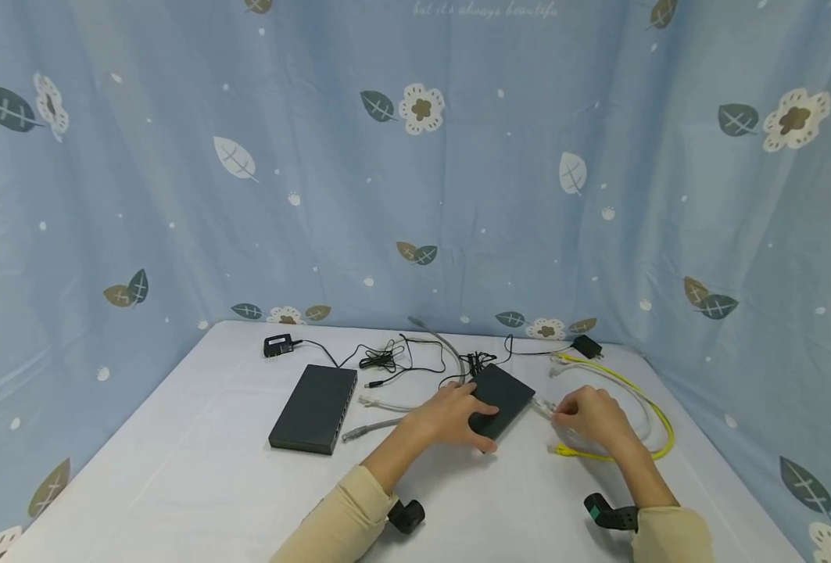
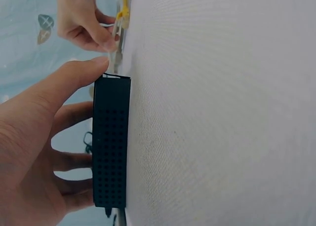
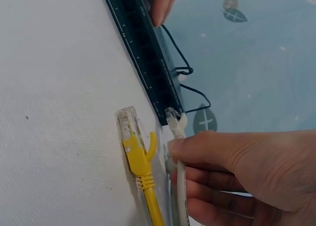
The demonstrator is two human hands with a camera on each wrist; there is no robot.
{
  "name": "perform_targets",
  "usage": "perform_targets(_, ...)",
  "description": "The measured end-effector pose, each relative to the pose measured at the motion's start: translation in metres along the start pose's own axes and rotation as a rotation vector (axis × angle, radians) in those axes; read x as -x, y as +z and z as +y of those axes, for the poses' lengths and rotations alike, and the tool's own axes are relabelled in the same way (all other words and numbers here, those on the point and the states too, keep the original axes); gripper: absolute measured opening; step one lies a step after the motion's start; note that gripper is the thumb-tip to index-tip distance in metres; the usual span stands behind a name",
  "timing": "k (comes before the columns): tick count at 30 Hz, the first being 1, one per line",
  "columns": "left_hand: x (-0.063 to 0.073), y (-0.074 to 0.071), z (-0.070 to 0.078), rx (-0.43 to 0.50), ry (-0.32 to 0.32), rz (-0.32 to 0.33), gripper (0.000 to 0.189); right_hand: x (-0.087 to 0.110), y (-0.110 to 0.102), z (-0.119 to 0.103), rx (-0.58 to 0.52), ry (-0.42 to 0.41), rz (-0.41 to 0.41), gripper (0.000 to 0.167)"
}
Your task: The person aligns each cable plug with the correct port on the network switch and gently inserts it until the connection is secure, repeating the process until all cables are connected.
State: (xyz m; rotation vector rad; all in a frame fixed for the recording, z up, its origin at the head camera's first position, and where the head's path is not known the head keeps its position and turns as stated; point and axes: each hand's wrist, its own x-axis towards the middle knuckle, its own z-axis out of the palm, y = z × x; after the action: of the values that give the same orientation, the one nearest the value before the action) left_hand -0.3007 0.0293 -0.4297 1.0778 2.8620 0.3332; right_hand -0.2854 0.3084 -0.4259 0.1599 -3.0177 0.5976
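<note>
My left hand rests on a black network switch, with fingers spread over its top and the thumb at its near corner. In the left wrist view, the vented side of this switch faces the camera. A white network cable is pinched between the thumb and fingers of my right hand. Its clear plug is right at the end port in the switch's row of ports, overlapping it in the right wrist view. A yellow cable's plug lies on the table beside it.
A second black switch lies to the left. Grey cables stretch between the switches. Behind are two black power adapters, one left and one right, with thin black cords. The yellow cable curves at the right.
</note>
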Motion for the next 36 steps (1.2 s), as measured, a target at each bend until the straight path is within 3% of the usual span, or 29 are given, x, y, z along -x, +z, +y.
perform_targets(36, 0.001, -0.004, 0.001, -0.053, 0.015, -0.014, 0.064, -0.007, 0.018, -0.007, 0.027, 0.027, 0.028, 0.008)
